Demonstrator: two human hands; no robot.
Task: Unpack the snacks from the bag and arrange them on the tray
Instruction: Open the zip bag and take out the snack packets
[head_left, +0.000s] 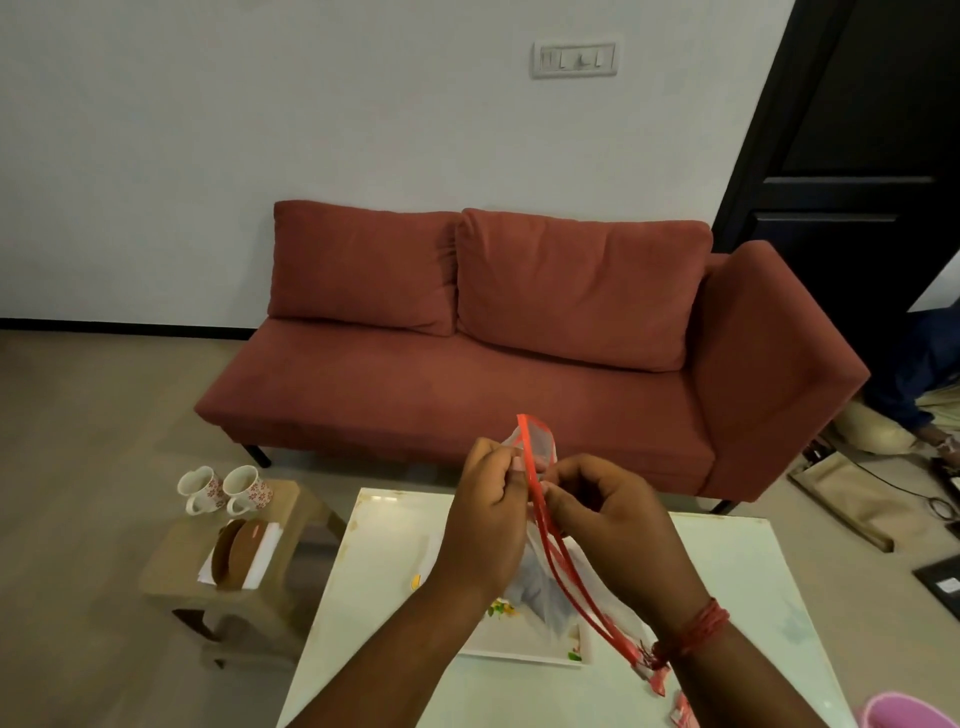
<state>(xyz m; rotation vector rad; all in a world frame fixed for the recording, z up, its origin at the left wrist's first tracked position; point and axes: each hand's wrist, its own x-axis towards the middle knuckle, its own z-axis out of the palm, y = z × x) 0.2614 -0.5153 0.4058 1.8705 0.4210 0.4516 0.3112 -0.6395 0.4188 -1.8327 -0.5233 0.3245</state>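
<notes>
A clear plastic bag (543, 582) with a red zip strip along its mouth hangs above the white table (363, 597). My left hand (485, 525) pinches one side of the red strip and my right hand (610, 519) pinches the other side, the two lips slightly apart. Under the bag lies a white tray (524, 642) with a flower print, mostly hidden by my arms and the bag. Small red snack packets (657, 680) lie on the table by my right wrist. What is inside the bag is unclear.
A wooden stool (228, 587) at left holds two flowered mugs (226, 488) and a brown napkin holder. A red sofa (493, 338) stands behind the table. A pink object (914, 712) sits at the lower right corner. A person sits on the floor at far right.
</notes>
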